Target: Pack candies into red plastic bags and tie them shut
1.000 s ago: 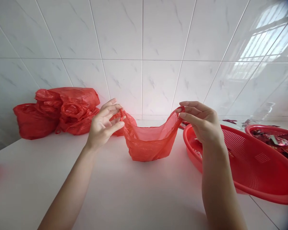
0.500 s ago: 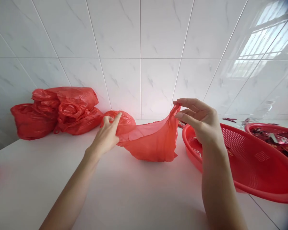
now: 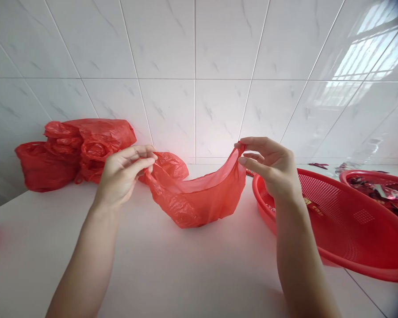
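Note:
A thin red plastic bag (image 3: 199,205) hangs stretched between my two hands, its mouth sagging open and its bottom close to the white table. My left hand (image 3: 124,172) pinches one upper corner between thumb and fingers. The opposite corner is pinched by my right hand (image 3: 270,163), near the left rim of a red perforated plastic basket (image 3: 351,225). Behind the held bag lies another red plastic bag (image 3: 172,164), partly covered by it. Small red and gold packets (image 3: 313,206) lie in the basket, partly hidden by my right forearm.
Several filled red bags (image 3: 76,150) are piled against the tiled wall (image 3: 166,39) at the left. A second red basket (image 3: 348,174) with shiny wrapped packets (image 3: 384,192) stands at the far right. Dark red scissors-like handles (image 3: 318,165) lie behind the baskets. The white table (image 3: 185,274) stretches out in front.
My left hand has gone from spread fingers beside the bag to pinching its left corner, raised and moved left. The bag's mouth is now stretched wider; my right hand has barely shifted.

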Demonstrator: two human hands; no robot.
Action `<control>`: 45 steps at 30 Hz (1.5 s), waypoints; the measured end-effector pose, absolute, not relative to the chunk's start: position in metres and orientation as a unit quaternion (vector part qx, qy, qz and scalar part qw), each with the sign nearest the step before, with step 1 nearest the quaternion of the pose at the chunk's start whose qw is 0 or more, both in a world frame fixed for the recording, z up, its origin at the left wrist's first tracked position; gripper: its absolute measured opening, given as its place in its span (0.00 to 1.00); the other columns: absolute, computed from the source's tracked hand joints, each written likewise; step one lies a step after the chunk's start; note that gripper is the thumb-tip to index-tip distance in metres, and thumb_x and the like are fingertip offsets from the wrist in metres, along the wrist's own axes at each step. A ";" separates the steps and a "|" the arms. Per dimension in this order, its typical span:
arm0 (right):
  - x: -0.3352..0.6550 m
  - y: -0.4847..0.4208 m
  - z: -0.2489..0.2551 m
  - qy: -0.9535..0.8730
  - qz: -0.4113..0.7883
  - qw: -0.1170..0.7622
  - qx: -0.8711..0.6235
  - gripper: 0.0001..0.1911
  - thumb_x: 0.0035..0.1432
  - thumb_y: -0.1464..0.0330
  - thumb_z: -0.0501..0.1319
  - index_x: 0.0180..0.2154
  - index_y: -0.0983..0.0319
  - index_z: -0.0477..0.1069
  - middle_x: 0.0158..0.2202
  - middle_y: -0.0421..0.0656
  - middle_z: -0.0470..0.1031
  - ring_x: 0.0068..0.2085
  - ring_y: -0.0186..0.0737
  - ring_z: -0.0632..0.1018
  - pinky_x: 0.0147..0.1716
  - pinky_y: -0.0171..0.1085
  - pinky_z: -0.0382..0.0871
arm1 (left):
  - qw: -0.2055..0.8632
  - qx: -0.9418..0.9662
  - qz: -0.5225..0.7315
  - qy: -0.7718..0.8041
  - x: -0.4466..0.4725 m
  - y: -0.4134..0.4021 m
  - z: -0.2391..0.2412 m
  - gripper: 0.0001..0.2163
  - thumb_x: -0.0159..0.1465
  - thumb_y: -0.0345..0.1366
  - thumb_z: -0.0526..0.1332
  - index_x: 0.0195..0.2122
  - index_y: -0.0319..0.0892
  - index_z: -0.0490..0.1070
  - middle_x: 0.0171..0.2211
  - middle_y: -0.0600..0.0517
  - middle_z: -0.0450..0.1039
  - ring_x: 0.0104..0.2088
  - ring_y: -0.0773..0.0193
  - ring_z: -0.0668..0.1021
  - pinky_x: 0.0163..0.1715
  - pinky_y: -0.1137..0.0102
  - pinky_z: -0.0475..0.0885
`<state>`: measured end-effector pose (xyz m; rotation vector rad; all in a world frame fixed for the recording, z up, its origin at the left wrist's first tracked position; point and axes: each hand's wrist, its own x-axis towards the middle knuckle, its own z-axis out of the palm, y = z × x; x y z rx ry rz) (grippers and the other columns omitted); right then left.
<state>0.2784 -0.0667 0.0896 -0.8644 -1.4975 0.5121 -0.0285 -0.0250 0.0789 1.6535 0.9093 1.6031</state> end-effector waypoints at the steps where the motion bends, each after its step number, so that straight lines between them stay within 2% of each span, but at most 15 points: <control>1: 0.277 -0.066 0.089 -0.654 0.230 0.618 -0.369 0.13 0.54 0.69 0.66 0.44 0.55 0.77 0.47 0.43 0.78 0.52 0.46 0.76 0.53 0.50 0.71 | 0.322 0.633 0.628 0.318 -0.024 -0.028 0.079 0.09 0.56 0.30 0.67 0.39 0.42 0.78 0.33 0.51 0.75 0.27 0.69 0.73 0.27 0.73 0.70; 4: 0.269 -0.066 0.086 -0.674 0.257 0.609 -0.329 0.14 0.55 0.68 0.67 0.45 0.55 0.76 0.46 0.44 0.78 0.51 0.47 0.77 0.51 0.49 0.73 | 0.297 0.672 0.633 0.246 -0.006 -0.039 0.078 0.10 0.57 0.30 0.68 0.41 0.43 0.78 0.36 0.50 0.75 0.34 0.66 0.76 0.35 0.71 0.73; 8: 0.251 -0.071 0.083 -0.714 0.275 0.585 -0.269 0.16 0.58 0.67 0.66 0.49 0.55 0.75 0.48 0.44 0.77 0.52 0.47 0.77 0.52 0.49 0.72 | 0.294 0.723 0.584 0.223 0.020 -0.053 0.071 0.14 0.58 0.31 0.68 0.46 0.43 0.76 0.40 0.49 0.75 0.38 0.63 0.77 0.41 0.68 0.75; 13: 0.230 -0.079 0.078 -0.766 0.262 0.538 -0.236 0.20 0.58 0.66 0.66 0.53 0.52 0.72 0.51 0.42 0.76 0.54 0.48 0.76 0.56 0.50 0.70 | 0.332 0.741 0.528 0.248 0.042 -0.062 0.066 0.21 0.59 0.35 0.69 0.54 0.47 0.71 0.39 0.49 0.76 0.39 0.60 0.78 0.41 0.65 0.77; 18: 0.225 -0.077 0.073 -0.744 0.253 0.576 -0.225 0.18 0.57 0.66 0.67 0.51 0.52 0.74 0.49 0.42 0.77 0.51 0.48 0.77 0.54 0.50 0.72 | 0.297 0.734 0.543 0.280 0.049 -0.058 0.073 0.08 0.62 0.37 0.66 0.42 0.44 0.78 0.35 0.50 0.77 0.37 0.62 0.79 0.38 0.67 0.76; 22: 0.232 -0.070 0.073 -0.715 0.269 0.601 -0.234 0.18 0.58 0.63 0.67 0.50 0.53 0.73 0.52 0.43 0.75 0.50 0.46 0.78 0.52 0.48 0.74 | 0.300 0.715 0.566 0.280 0.050 -0.050 0.075 0.07 0.62 0.38 0.65 0.38 0.42 0.79 0.34 0.50 0.79 0.32 0.63 0.79 0.33 0.70 0.77; 25: 0.238 -0.064 0.073 -0.742 0.266 0.559 -0.257 0.24 0.55 0.61 0.69 0.54 0.52 0.71 0.56 0.43 0.72 0.55 0.48 0.74 0.54 0.49 0.71 | 0.313 0.697 0.583 0.278 0.051 -0.046 0.075 0.08 0.63 0.39 0.65 0.38 0.41 0.78 0.35 0.49 0.79 0.32 0.64 0.80 0.31 0.71 0.77; 28: 0.238 -0.057 0.069 -0.789 0.286 0.465 -0.282 0.30 0.50 0.60 0.72 0.55 0.53 0.70 0.55 0.44 0.73 0.55 0.50 0.74 0.55 0.50 0.69 | 0.311 0.688 0.594 0.278 0.051 -0.042 0.074 0.07 0.63 0.39 0.65 0.38 0.41 0.78 0.34 0.50 0.78 0.31 0.65 0.79 0.31 0.71 0.77; 31: 0.233 -0.049 0.061 -0.795 0.307 0.420 -0.312 0.14 0.56 0.58 0.67 0.41 0.58 0.77 0.40 0.42 0.78 0.45 0.48 0.77 0.46 0.46 0.72 | 0.304 0.684 0.603 0.274 0.051 -0.038 0.074 0.07 0.63 0.37 0.64 0.38 0.41 0.78 0.32 0.51 0.77 0.30 0.66 0.78 0.31 0.70 0.77; 32: 0.231 -0.046 0.058 -0.786 0.311 0.425 -0.322 0.13 0.58 0.56 0.64 0.36 0.59 0.77 0.35 0.41 0.78 0.41 0.46 0.78 0.43 0.45 0.72 | 0.300 0.682 0.609 0.272 0.051 -0.038 0.074 0.06 0.63 0.37 0.64 0.38 0.41 0.78 0.32 0.51 0.77 0.30 0.65 0.79 0.33 0.69 0.77; 34: 0.229 -0.040 0.053 -0.755 0.329 0.458 -0.335 0.17 0.62 0.55 0.60 0.30 0.60 0.75 0.30 0.41 0.76 0.39 0.44 0.77 0.42 0.43 0.71 | 0.291 0.679 0.619 0.267 0.048 -0.036 0.076 0.06 0.63 0.35 0.63 0.39 0.41 0.77 0.34 0.50 0.77 0.34 0.63 0.80 0.38 0.67 0.78; 39: 0.233 -0.019 0.044 -0.601 0.452 0.593 -0.286 0.18 0.62 0.51 0.59 0.34 0.59 0.75 0.39 0.44 0.79 0.44 0.44 0.78 0.49 0.43 0.70 | 0.262 0.684 0.634 0.248 0.033 -0.025 0.080 0.13 0.59 0.30 0.64 0.45 0.42 0.75 0.45 0.48 0.76 0.47 0.55 0.79 0.52 0.59 0.73; 45: 0.247 0.014 0.025 -0.430 0.561 0.673 -0.216 0.16 0.56 0.53 0.65 0.29 0.57 0.68 0.29 0.40 0.74 0.36 0.41 0.78 0.45 0.43 0.73 | 0.214 0.687 0.641 0.269 0.008 -0.005 0.076 0.17 0.56 0.29 0.64 0.48 0.43 0.74 0.50 0.47 0.74 0.51 0.53 0.77 0.55 0.57 0.71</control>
